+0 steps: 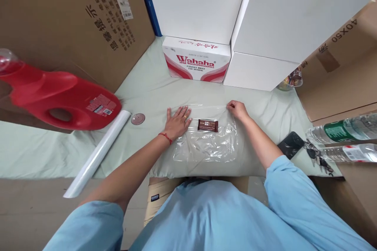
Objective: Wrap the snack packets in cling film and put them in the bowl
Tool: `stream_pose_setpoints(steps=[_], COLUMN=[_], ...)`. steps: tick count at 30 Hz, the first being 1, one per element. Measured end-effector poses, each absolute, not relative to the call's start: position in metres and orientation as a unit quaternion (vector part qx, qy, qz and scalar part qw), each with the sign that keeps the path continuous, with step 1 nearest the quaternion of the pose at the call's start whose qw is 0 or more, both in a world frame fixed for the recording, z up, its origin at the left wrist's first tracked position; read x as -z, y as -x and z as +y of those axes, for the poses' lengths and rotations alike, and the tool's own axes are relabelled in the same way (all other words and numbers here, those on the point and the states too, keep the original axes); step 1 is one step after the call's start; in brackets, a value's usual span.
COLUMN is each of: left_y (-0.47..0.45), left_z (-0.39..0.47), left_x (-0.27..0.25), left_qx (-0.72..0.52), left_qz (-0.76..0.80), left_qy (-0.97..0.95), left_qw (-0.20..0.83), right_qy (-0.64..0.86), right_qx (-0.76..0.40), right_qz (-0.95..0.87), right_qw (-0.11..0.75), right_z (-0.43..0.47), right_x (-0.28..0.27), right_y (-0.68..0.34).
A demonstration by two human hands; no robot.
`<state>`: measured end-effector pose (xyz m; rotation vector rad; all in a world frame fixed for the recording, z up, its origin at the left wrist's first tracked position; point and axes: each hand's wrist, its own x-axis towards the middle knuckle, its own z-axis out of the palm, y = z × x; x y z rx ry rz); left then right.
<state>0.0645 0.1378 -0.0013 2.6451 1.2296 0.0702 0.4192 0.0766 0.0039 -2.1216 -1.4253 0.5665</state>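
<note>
A clear plastic bag (206, 147) lies flat on the pale green cloth in front of me. On or inside it rests a small brown wrapped snack bar (207, 125); which of the two I cannot tell. My left hand (177, 122) is spread flat over the bag's left side, fingers stretched out, a ring on one finger and a red cord at the wrist. At the bag's upper right corner, my right hand (237, 110) pinches the plastic edge between thumb and fingers.
Left stand a red jug (67, 94), a white roll (97, 155) and a round disc (138, 119). White boxes (262, 68) and a Wahaha carton (196, 59) line the back. A phone (291, 145), keys (316, 157) and water bottles (341, 131) lie right.
</note>
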Motion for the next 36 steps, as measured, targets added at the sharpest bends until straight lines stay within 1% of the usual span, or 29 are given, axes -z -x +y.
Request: stream_pose_setpoints(steps=[5,8,11,13,15,17,19,21,24,29,33,36], left_y=[-0.072,-0.071,-0.067,-0.06,-0.05,-0.037,-0.021,-0.006,0.007,0.005,-0.002,-0.013], left_z=[0.178,0.191,0.183,0.167,0.147,0.128,0.114,0.106,0.101,0.099,0.098,0.102], left_x=[0.0,-0.007,-0.02,-0.028,-0.031,-0.026,-0.016,-0.006,0.004,0.005,-0.002,-0.006], left_qx=[-0.024,-0.02,-0.079,-0.119,-0.124,-0.098,-0.063,-0.038,-0.034,-0.085,-0.174,-0.199], left_qz=[0.407,0.408,0.433,0.441,0.421,0.396,0.401,0.419,0.433,0.464,0.48,0.458], left_qy=[-0.904,-0.902,-0.889,-0.883,-0.894,-0.908,-0.908,-0.9,-0.893,-0.872,-0.849,-0.854], left_qw=[0.127,0.143,0.125,0.105,0.093,0.093,0.102,0.113,0.118,0.131,0.136,0.146], right_qy=[0.785,0.797,0.801,0.778,0.739,0.713,0.722,0.75,0.778,0.799,0.83,0.85], right_qx=[-0.194,-0.172,-0.128,-0.093,-0.078,-0.095,-0.105,-0.094,-0.068,-0.079,-0.074,-0.105], right_qz=[-0.521,-0.504,-0.5,-0.54,-0.609,-0.659,-0.663,-0.638,-0.6,-0.524,-0.456,-0.406], right_qw=[0.274,0.285,0.304,0.306,0.277,0.219,0.166,0.144,0.175,0.284,0.312,0.319], right_z=[0.099,0.096,0.073,0.047,0.018,-0.01,-0.03,-0.038,-0.028,0.013,0.038,0.053], right_x=[-0.003,-0.007,-0.009,-0.005,0.002,0.012,0.019,0.022,0.021,0.015,0.011,0.006], right_y=[-0.428,-0.437,-0.433,-0.418,-0.398,-0.382,-0.377,-0.383,-0.403,-0.419,-0.425,-0.436])
